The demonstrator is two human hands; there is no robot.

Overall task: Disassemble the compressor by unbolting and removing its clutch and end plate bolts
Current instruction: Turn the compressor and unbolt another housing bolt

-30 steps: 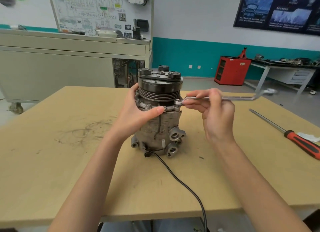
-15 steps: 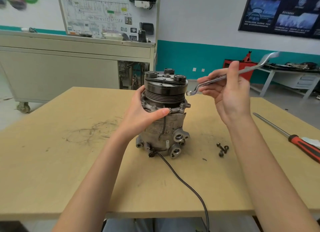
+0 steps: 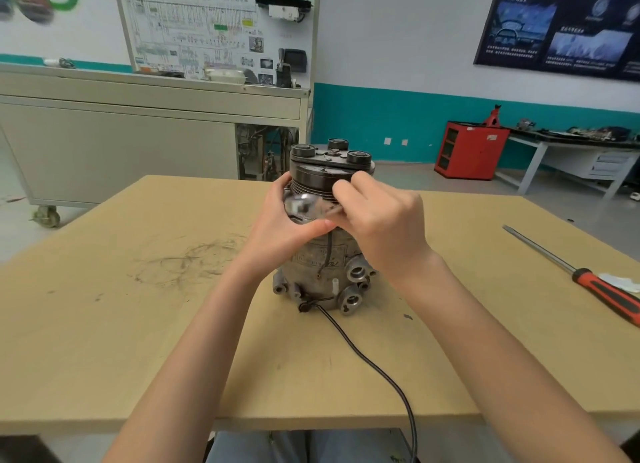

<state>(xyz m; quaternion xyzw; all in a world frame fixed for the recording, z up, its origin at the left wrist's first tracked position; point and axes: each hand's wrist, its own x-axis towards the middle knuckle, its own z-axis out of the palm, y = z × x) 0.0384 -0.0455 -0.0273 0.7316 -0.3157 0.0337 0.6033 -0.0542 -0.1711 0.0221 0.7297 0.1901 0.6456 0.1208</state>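
Standing upright at frame centre on a wooden table (image 3: 138, 324), a compressor (image 3: 329, 258) is gripped by the left hand (image 3: 277, 229) while the right hand (image 3: 381, 227) pinches a blurred wrench (image 3: 304, 203) beside its pulley (image 3: 317, 180).

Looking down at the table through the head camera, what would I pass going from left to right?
Dark scuff marks → left hand gripping the compressor → right hand, holding a blurred wrench → red-handled screwdriver.

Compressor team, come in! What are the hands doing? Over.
Left hand grips compressor, upright on table. Right hand holds blurred wrench at its front. Nothing blocks; screwdriver lies apart.
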